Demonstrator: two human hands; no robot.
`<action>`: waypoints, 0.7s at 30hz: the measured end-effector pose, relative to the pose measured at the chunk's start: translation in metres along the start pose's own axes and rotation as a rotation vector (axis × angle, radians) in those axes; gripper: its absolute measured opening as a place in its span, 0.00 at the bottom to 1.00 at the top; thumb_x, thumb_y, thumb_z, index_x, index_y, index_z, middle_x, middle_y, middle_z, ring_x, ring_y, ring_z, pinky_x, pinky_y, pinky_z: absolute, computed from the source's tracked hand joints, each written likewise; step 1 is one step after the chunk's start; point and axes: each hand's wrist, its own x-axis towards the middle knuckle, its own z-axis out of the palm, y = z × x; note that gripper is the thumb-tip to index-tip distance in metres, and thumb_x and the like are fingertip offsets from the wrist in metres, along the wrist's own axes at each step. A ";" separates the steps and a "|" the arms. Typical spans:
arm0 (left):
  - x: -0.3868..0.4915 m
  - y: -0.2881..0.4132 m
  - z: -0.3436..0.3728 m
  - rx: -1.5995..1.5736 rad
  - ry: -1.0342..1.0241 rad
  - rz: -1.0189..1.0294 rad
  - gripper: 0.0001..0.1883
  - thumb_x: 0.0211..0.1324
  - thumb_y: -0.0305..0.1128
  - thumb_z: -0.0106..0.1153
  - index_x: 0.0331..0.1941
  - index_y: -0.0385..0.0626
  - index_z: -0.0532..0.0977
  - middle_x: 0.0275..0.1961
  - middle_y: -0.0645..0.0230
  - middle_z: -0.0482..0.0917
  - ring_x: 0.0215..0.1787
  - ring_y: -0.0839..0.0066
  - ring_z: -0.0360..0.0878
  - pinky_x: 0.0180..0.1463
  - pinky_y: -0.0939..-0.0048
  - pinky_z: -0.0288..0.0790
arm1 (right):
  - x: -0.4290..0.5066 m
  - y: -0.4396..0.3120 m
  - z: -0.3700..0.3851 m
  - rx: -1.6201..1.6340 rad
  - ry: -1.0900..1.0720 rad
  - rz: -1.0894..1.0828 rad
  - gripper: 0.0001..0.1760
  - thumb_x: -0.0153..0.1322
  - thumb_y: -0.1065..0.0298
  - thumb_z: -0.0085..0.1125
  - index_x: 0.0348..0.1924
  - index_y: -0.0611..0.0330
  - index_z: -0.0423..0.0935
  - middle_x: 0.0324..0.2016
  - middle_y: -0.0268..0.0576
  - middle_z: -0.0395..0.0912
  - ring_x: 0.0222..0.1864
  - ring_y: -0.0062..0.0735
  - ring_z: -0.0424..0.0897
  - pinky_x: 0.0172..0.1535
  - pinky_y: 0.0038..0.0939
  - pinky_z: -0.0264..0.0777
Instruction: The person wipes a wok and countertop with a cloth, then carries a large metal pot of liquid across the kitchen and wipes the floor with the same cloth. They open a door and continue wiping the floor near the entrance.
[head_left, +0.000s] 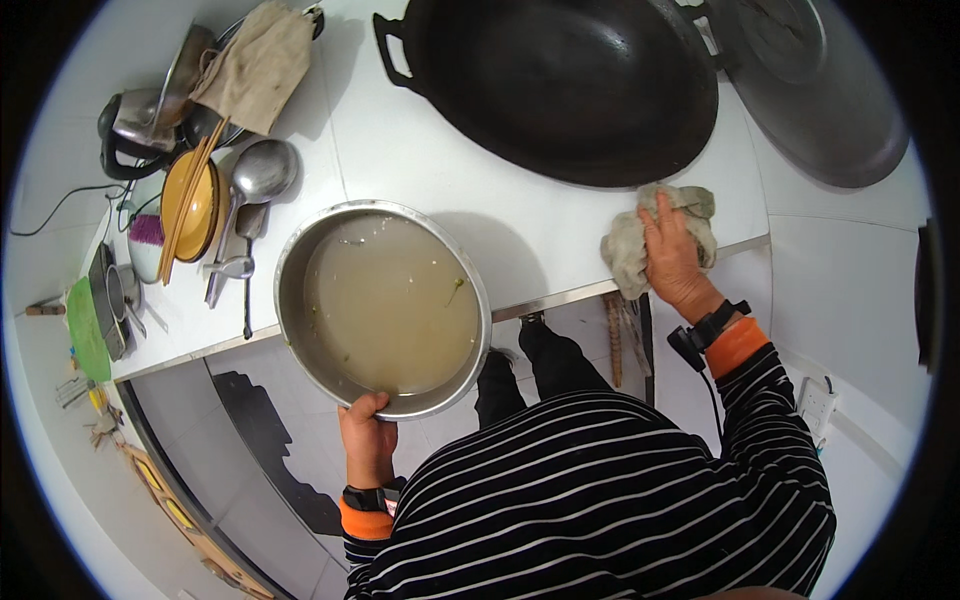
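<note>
My left hand (369, 435) grips the near rim of a round metal basin (486, 330), thumb over the edge. Cloudy water (390, 307) with a few green scraps fills much of it, and the basin overhangs the front edge of the white counter (555, 247). On the right, my right hand (673, 251) lies spread on a crumpled, damp-looking greenish-grey cloth (626, 244) at the counter's edge. Just beyond the cloth sits a large black wok (570, 90) with side handles.
A dark wok lid (832, 112) lies at the right. Along the left are a metal ladle (264, 171), wooden chopsticks (187, 202) across a yellow bowl (202, 225), a kettle (139, 124), a beige cloth (259, 67) and a green board (86, 330). A power socket (817, 405) is at right.
</note>
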 end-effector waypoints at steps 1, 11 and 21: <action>-0.004 0.003 -0.005 -0.023 -0.030 0.027 0.27 0.41 0.14 0.48 0.52 0.34 0.69 0.48 0.61 0.76 0.50 0.65 0.76 0.58 0.64 0.69 | 0.007 -0.014 -0.002 0.009 -0.003 -0.056 0.29 0.58 0.82 0.52 0.55 0.71 0.70 0.61 0.68 0.60 0.49 0.58 0.71 0.50 0.42 0.72; -0.056 0.013 -0.092 -0.048 0.146 0.045 0.25 0.41 0.16 0.47 0.49 0.36 0.70 0.44 0.63 0.76 0.45 0.68 0.75 0.55 0.66 0.69 | 0.138 -0.156 0.031 -0.072 0.140 -0.392 0.23 0.61 0.74 0.52 0.50 0.71 0.74 0.56 0.68 0.66 0.42 0.45 0.73 0.34 0.31 0.79; -0.103 -0.005 -0.171 -0.206 0.365 0.091 0.26 0.40 0.17 0.49 0.51 0.34 0.69 0.47 0.61 0.76 0.49 0.65 0.75 0.58 0.65 0.67 | 0.270 -0.287 0.074 -0.068 0.147 -0.475 0.15 0.61 0.75 0.55 0.40 0.71 0.75 0.52 0.67 0.67 0.46 0.51 0.74 0.40 0.33 0.80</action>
